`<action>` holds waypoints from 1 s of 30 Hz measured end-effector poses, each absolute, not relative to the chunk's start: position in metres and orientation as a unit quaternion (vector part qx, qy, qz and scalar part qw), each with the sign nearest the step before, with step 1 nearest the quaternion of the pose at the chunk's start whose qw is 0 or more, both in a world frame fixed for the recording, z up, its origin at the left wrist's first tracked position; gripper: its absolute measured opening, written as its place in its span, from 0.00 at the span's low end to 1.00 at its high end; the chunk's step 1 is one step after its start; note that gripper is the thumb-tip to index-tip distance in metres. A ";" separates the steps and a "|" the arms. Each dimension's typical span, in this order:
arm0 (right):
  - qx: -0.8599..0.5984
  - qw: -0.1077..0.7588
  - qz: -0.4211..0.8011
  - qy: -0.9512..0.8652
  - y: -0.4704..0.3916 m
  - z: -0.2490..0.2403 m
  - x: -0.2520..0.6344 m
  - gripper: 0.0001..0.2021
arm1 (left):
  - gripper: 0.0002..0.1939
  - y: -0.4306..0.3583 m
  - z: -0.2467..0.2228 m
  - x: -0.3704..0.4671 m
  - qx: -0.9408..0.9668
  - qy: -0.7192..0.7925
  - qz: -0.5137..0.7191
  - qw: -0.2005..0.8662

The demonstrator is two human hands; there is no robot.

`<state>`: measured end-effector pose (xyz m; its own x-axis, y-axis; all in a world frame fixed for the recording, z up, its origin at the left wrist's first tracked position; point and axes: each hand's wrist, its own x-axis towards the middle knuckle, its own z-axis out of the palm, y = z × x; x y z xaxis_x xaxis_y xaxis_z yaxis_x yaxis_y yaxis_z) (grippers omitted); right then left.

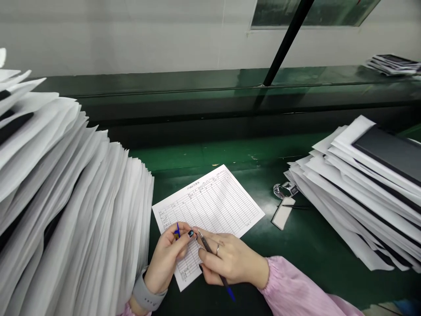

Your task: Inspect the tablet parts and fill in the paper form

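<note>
A printed form (223, 202) with a grid of rows and columns lies at a slant on the green table, under both my hands. My right hand (233, 259), with a ring on one finger, grips a dark pen (206, 244). Its tip points up and to the left, and its blue end sticks out below the hand. Between the fingers of my left hand (169, 254) is a small blue piece that looks like a pen cap (178, 230). The fingertips of both hands meet or nearly meet near the pen tip. A grey watch band (148, 292) circles my left wrist.
A tall stack of white sheets (98, 219) rises on the left. Another stack of white and black sheets (355, 197) stands right. Beside it lie a shiny metal object (286, 190), a pale flat block (283, 213) and dark tweezers-like pieces. A black post (286, 44) stands behind.
</note>
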<state>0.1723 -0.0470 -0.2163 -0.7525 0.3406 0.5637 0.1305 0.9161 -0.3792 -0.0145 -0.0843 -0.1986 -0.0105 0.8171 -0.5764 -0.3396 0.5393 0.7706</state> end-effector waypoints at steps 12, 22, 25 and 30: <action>-0.098 0.308 0.050 -0.945 -0.048 -0.215 0.170 0.07 | 0.26 -0.084 -0.201 -0.016 0.212 0.581 0.418 0.665; -0.111 0.330 0.139 -0.927 -0.048 -0.216 0.170 0.06 | 0.22 -0.086 -0.200 -0.017 0.246 0.538 0.402 0.699; -0.116 0.342 0.195 -0.912 -0.048 -0.215 0.169 0.08 | 0.21 -0.087 -0.200 -0.016 0.248 0.535 0.404 0.699; -0.124 0.361 0.234 -0.894 -0.049 -0.217 0.167 0.10 | 0.18 -0.089 -0.204 -0.016 0.253 0.517 0.416 0.704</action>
